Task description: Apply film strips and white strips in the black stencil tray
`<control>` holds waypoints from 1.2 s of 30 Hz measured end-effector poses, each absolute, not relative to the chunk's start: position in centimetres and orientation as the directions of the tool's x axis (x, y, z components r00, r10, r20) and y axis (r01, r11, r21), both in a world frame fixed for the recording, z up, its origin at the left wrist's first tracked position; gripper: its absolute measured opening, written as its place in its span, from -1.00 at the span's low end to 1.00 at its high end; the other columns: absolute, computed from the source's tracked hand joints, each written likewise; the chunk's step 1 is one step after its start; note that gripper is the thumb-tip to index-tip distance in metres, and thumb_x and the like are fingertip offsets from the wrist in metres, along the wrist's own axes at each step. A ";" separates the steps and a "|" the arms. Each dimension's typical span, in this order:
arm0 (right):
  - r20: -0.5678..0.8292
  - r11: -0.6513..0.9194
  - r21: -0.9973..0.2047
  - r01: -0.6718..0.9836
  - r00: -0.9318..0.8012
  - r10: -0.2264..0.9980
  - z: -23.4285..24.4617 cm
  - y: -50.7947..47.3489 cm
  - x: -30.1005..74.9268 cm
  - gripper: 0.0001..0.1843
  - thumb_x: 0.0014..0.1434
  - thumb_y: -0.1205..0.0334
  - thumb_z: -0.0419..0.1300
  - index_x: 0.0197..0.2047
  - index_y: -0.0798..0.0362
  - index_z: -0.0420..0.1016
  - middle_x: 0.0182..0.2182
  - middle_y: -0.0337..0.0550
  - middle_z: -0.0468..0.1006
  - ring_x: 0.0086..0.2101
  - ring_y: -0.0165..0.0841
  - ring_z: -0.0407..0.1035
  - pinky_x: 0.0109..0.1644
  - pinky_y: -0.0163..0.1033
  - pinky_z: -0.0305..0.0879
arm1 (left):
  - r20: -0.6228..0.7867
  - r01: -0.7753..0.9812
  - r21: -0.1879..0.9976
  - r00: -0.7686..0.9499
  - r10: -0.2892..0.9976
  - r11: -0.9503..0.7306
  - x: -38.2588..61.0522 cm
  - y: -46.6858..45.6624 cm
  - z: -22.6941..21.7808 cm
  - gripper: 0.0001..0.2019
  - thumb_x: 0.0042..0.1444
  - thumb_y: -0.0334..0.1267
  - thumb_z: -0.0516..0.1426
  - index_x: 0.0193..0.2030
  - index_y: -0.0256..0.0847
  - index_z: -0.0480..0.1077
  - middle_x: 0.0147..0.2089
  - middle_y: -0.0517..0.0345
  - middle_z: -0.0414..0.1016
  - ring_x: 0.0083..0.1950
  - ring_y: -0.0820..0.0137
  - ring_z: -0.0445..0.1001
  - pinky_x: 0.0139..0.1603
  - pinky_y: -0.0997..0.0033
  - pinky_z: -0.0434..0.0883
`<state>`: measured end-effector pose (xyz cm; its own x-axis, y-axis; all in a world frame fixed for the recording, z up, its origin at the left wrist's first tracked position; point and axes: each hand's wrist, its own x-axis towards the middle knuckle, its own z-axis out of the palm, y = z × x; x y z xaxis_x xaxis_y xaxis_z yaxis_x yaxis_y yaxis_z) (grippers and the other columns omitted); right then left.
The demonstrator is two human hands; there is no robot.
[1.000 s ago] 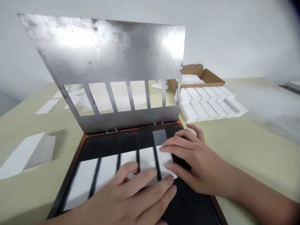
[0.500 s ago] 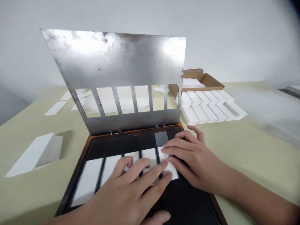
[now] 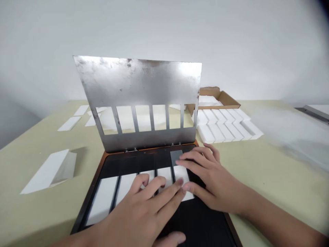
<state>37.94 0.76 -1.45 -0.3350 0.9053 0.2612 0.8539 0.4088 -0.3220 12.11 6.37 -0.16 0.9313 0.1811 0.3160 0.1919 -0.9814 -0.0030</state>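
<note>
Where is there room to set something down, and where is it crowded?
Free tabletop lies right of the black tray, below the white blocks. The tray's near end is bare. The left hand and right hand crowd the white strips.

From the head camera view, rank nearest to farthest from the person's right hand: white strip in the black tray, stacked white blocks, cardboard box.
1. White strip: under the right hand.
2. Stacked white blocks: ahead on the table.
3. Cardboard box: behind the blocks.

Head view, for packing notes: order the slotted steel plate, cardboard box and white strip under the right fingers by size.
Slotted steel plate, cardboard box, white strip; the box sits farther away, so the last ranking is unsure.
</note>
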 end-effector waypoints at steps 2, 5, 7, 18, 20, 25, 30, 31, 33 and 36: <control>0.275 0.355 -0.253 0.900 -0.285 0.918 -2.0 1.0 37.8 -0.41 0.51 -0.11 0.06 0.46 -0.01 0.33 0.41 0.00 0.35 0.38 -0.04 0.10 0.49 0.15 -0.22 | 0.289 0.199 0.016 0.937 0.195 -0.980 12.1 6.3 0.0 -0.48 0.45 0.11 0.13 0.37 -0.16 0.43 0.28 0.18 0.59 0.07 0.20 0.44 0.14 0.16 0.19; 0.258 0.310 -0.176 0.934 -0.260 0.930 -2.6 1.3 37.7 -0.41 0.54 -0.11 0.01 0.46 0.00 0.35 0.46 0.00 0.27 0.45 0.02 -0.02 0.51 0.22 -0.27 | 0.276 0.204 0.013 0.940 0.199 -0.979 12.1 6.3 0.2 -0.47 0.46 0.11 0.11 0.38 -0.17 0.41 0.35 0.18 0.53 0.07 0.21 0.44 0.13 0.14 0.18; 0.248 0.309 -0.174 0.935 -0.262 0.933 -2.6 1.3 37.6 -0.45 0.55 -0.09 0.00 0.41 -0.02 0.41 0.43 -0.04 0.33 0.45 0.01 -0.01 0.51 0.22 -0.27 | 0.274 0.206 0.011 0.940 0.201 -0.978 12.1 6.3 0.2 -0.46 0.47 0.13 0.09 0.38 -0.19 0.41 0.38 0.18 0.50 0.07 0.21 0.43 0.14 0.12 0.17; 0.402 0.384 -0.409 0.828 -0.214 0.890 -2.7 1.1 36.9 -0.88 0.47 0.19 0.19 0.01 -0.10 0.54 -0.05 -0.28 0.70 0.15 -0.20 0.39 0.45 0.11 -0.26 | 0.242 0.212 0.019 0.947 0.211 -0.977 11.9 6.1 0.1 -0.47 0.51 0.14 0.01 0.35 -0.18 0.42 0.37 0.19 0.51 0.11 0.20 0.43 0.18 0.07 0.11; 0.438 0.392 -0.406 0.825 -0.201 0.877 -2.8 1.2 36.9 -0.85 0.46 0.24 0.20 0.05 -0.08 0.53 -0.09 -0.28 0.71 0.07 -0.23 0.43 0.45 0.10 -0.25 | 0.248 0.205 0.002 0.948 0.200 -0.979 11.9 6.2 0.1 -0.47 0.50 0.15 0.02 0.34 -0.18 0.43 0.38 0.18 0.50 0.10 0.20 0.43 0.17 0.08 0.12; 0.488 0.432 -0.386 0.815 -0.217 0.845 -3.2 1.2 37.1 -0.79 0.45 0.27 0.23 0.09 -0.13 0.58 -0.15 -0.33 0.73 0.00 -0.26 0.44 0.45 0.13 -0.24 | 0.250 0.194 -0.019 0.951 0.184 -0.981 12.0 6.3 0.0 -0.49 0.47 0.11 0.09 0.36 -0.17 0.42 0.36 0.13 0.52 0.09 0.19 0.43 0.14 0.12 0.18; 0.506 0.471 -0.373 0.799 -0.250 0.825 -3.3 0.8 37.3 -0.87 0.41 0.26 0.29 -0.06 -0.18 0.64 -0.10 -0.44 0.73 0.05 -0.26 0.43 0.47 0.17 -0.26 | 0.281 0.275 0.024 0.921 0.271 -0.961 11.9 6.0 -0.3 -0.51 0.47 0.14 0.06 0.32 -0.10 0.46 0.18 -0.02 0.57 0.15 0.11 0.46 0.17 0.09 0.23; 0.504 0.473 -0.369 0.800 -0.255 0.825 -3.2 0.7 37.3 -0.87 0.42 0.26 0.28 -0.05 -0.18 0.64 -0.10 -0.43 0.73 0.05 -0.25 0.43 0.48 0.18 -0.26 | 0.285 0.286 0.024 0.917 0.281 -0.958 11.9 6.0 -0.3 -0.51 0.47 0.14 0.06 0.32 -0.09 0.47 0.19 -0.07 0.56 0.17 0.08 0.47 0.18 0.07 0.25; 0.493 0.478 -0.355 0.803 -0.274 0.826 -3.0 0.5 37.3 -0.86 0.43 0.27 0.26 -0.06 -0.16 0.64 -0.10 -0.42 0.73 0.05 -0.25 0.44 0.48 0.18 -0.26 | 0.291 0.282 0.015 0.917 0.274 -0.959 11.8 6.0 -0.4 -0.52 0.46 0.15 0.07 0.31 -0.07 0.48 0.24 -0.13 0.52 0.21 0.03 0.46 0.18 0.04 0.28; 0.469 0.484 -0.333 0.809 -0.303 0.829 -2.7 0.3 37.4 -0.84 0.42 0.29 0.25 -0.05 -0.15 0.63 -0.09 -0.40 0.74 0.05 -0.23 0.43 0.48 0.18 -0.26 | 0.289 0.274 0.015 0.919 0.266 -0.962 11.8 6.2 -0.4 -0.52 0.45 0.15 0.08 0.31 -0.06 0.49 0.29 -0.19 0.49 0.25 -0.03 0.46 0.18 -0.03 0.32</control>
